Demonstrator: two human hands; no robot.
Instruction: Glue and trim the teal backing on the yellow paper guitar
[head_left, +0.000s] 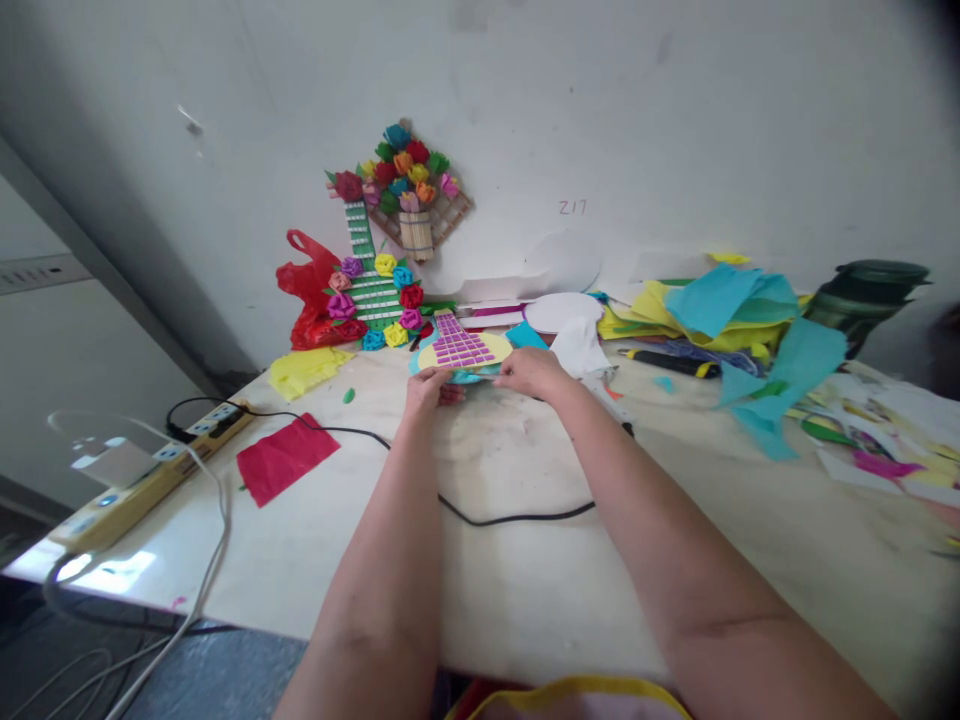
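Note:
A small guitar-shaped paper craft is held up near the back of the table, tilted toward me. Its face is pale yellow with rows of purple strips, and light blue paper shows around its rim. My left hand grips its lower left edge, fingers curled underneath. At the lower right edge, my right hand pinches it between thumb and fingers. A blue paper piece and a crumpled white sheet lie just beyond my right hand.
Behind stand a green flower-trimmed craft and a flower-basket craft. A power strip and red paper lie left; a black cable crosses in front. Right are a yellow-black cutter, blue paper and a dark jar.

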